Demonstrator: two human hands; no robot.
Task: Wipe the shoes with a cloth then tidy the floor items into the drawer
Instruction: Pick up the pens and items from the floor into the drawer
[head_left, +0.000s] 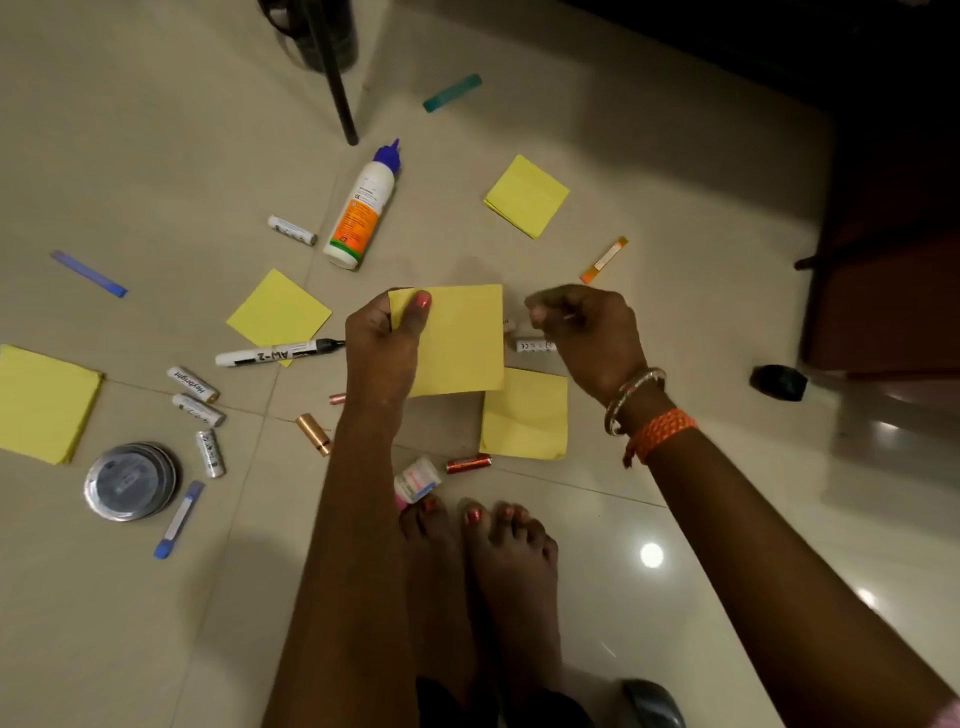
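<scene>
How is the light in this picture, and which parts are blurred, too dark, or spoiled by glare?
Head view: dim, warm light; the top right corner is almost black. Bright glare spots sit on the glossy floor tiles at lower right. The right hand looks slightly motion-blurred, while the yellow pad gripped by the left hand and the marker look sharper. The wide-angle lens bends the edges.

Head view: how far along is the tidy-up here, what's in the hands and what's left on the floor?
Tidying has barely started. The left hand holds one yellow note pad above the floor; the right hand is curled beside it, any contents too small to tell. Left on the tiles: other yellow pads, the glue bottle, marker, batteries and round tin. No shoes, cloth or drawer show, so the wiping cannot be judged.
</scene>
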